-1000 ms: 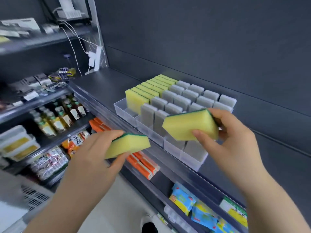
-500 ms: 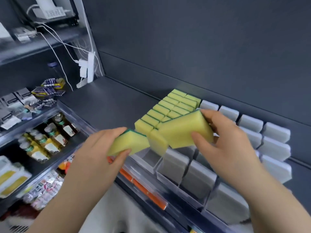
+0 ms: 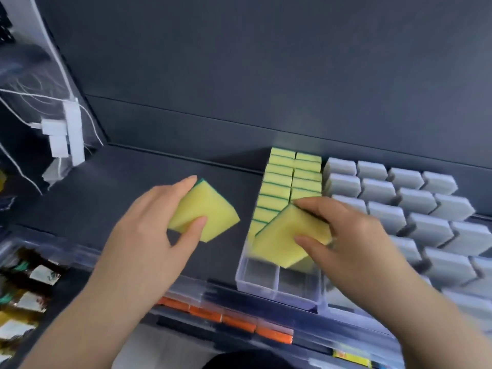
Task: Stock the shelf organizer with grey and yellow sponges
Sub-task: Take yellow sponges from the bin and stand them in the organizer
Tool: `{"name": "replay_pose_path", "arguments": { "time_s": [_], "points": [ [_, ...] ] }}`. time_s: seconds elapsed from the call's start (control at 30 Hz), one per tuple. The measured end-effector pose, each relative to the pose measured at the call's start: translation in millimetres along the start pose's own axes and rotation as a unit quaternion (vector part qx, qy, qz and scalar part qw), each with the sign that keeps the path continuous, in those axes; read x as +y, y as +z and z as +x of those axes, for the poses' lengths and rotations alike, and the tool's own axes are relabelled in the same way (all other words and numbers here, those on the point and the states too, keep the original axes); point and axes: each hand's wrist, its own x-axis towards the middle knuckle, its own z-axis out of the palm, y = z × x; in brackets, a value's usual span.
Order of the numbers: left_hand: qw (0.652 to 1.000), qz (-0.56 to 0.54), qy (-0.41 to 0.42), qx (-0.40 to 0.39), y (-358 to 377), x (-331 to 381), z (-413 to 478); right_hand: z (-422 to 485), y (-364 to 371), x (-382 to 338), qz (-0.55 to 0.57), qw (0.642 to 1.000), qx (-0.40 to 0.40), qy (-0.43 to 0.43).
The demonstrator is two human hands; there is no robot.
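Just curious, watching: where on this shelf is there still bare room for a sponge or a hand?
Bare shelf lies between the plugs and the organizer, where the left hand holds a sponge. The two front compartments are empty, beside the right hand and the second sponge. Crowded: yellow rows behind them, grey sponges packed to the right.

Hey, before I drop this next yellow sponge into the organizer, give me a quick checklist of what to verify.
1. Grip of the right hand on its yellow sponge: ok, thumb and fingers pinch it.
2. Room in the clear organizer: ok, both front sections of the yellow lanes look empty.
3. Sponge squared with the yellow rows: not ok, it hangs tilted, one corner down.
4. The left hand and its spare sponge out of the way: ok, off to the left over the shelf.
5. Green side facing like the rows: cannot tell.
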Motion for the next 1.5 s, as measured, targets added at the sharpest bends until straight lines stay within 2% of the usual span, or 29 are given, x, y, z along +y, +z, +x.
{"name": "replay_pose_path", "arguments": {
  "time_s": [0.07,0.27,0.53,0.7,0.8,0.9,1.07,1.13,1.23,1.37,1.5],
  "points": [
    [0.999,-0.015,0.023,-0.023,1.6,-11.9,3.5,-1.6,12.2,-7.0,-0.024,0.999,0.022,0.007],
    [0.992,-0.062,0.072,-0.085,-1.0,-29.7,9.2,-5.5,42.4,-21.3,-0.061,0.997,0.011,0.047],
    [0.986,-0.077,0.112,-0.094,-7.9,-44.6,13.5,-2.8,69.6,-20.4,-0.109,0.992,0.020,0.059],
    [0.985,-0.070,0.126,-0.090,-6.5,-51.5,17.5,-1.1,85.0,-12.5,-0.205,0.978,0.048,0.000],
    [0.986,-0.062,0.132,-0.082,-5.3,-52.4,18.9,-1.7,91.3,-5.2,-0.214,0.975,0.048,-0.043],
    [0.986,-0.059,0.132,-0.083,-2.4,-54.4,20.3,-1.7,96.2,1.1,-0.220,0.973,0.056,-0.046],
    [0.986,-0.054,0.138,-0.073,2.1,-53.7,17.9,-2.2,101.1,6.6,-0.197,0.978,0.054,-0.049],
    [0.984,-0.058,0.143,-0.092,3.0,-53.2,17.1,-2.2,98.2,8.2,-0.190,0.980,0.039,-0.046],
    [0.975,-0.075,0.159,-0.137,4.5,-48.3,16.7,-0.9,87.3,8.7,-0.152,0.988,0.002,-0.026],
    [0.962,-0.111,0.164,-0.185,15.4,-36.4,15.0,1.3,61.9,7.1,-0.023,0.996,-0.069,0.043],
    [0.946,-0.120,0.230,-0.193,34.9,-28.8,13.6,4.4,44.6,4.2,-0.013,0.989,-0.132,0.060]
  ]
}}
